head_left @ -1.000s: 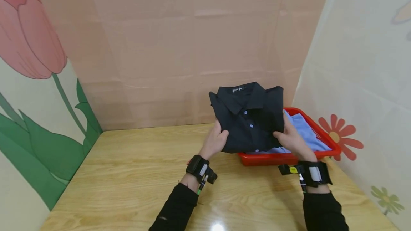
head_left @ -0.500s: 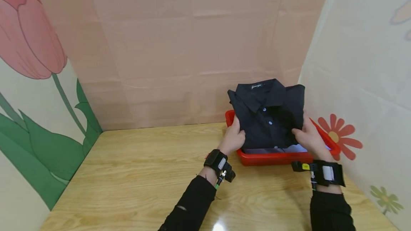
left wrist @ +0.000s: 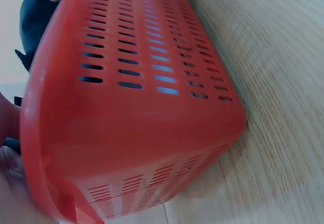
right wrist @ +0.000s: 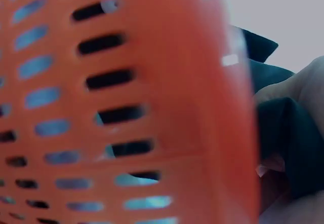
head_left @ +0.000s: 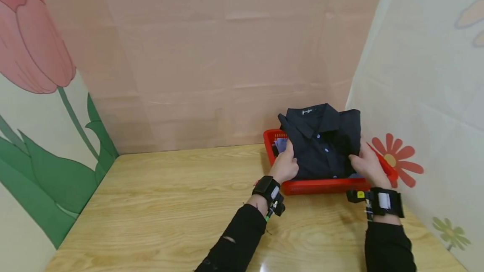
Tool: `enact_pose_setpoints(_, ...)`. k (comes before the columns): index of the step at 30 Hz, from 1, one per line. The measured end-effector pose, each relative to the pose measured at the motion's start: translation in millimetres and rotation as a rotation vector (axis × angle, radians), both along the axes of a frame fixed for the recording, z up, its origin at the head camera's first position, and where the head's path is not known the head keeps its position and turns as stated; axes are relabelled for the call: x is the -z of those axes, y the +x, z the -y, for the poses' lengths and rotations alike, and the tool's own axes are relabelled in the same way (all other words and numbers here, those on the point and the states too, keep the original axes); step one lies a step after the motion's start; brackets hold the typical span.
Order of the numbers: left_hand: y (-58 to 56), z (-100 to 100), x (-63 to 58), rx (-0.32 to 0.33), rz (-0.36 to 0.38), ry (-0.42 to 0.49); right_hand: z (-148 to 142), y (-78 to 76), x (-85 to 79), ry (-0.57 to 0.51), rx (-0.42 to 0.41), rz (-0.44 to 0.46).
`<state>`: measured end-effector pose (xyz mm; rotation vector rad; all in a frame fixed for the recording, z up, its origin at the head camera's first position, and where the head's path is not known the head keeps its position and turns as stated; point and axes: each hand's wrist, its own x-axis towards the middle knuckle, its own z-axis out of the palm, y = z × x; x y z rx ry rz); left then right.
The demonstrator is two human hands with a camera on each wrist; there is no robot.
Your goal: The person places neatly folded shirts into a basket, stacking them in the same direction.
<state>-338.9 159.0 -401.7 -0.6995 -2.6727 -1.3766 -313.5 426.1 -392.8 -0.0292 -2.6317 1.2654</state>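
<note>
A folded black button-up shirt (head_left: 317,150), collar at the far end and light buttons down its front, lies over the opening of a red plastic basket (head_left: 321,187). My left hand (head_left: 284,165) grips the shirt's left edge, thumb on top. On the opposite edge, my right hand (head_left: 368,163) pinches the cloth in the same way. In the right wrist view, dark cloth (right wrist: 291,138) is bunched between the fingers beyond the basket's rim. The left wrist view has the slotted basket wall (left wrist: 136,112) in front, with the left hand partly cut off.
Blue folded cloth (head_left: 280,144) shows inside the basket at its left end. The basket stands at the back right of a wooden table (head_left: 170,205), close to the flowered right wall (head_left: 416,95). A brown sheet (head_left: 227,53) hangs behind the table.
Both hands have carried the shirt rightward from the basket's left side to over it, then lowered it toward the opening. The basket's left end has come into view.
</note>
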Motion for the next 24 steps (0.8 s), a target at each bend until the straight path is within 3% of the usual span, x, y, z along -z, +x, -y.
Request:
enact_pose_setpoints(7, 1.0, -10.7, -2.2, -0.089, -0.037, -0.251, -9.7, -2.3, 10.7, 0.069, 0.043, 0.028)
enact_pose_setpoints(16, -2.1, -22.3, -3.7, -0.16, -0.013, -0.354, -18.2, -7.5, 15.1, 0.186, 0.097, -0.039)
enact_pose_setpoints(21, 0.1, -24.7, -3.6, -0.197, 0.004, -0.345, -27.6, -6.7, 17.6, 0.235, 0.191, -0.04)
enact_pose_setpoints(24, 2.9, -24.2, -2.7, -0.199, -0.037, -0.429, -32.7, -6.2, 19.9, 0.244, 0.246, -0.015)
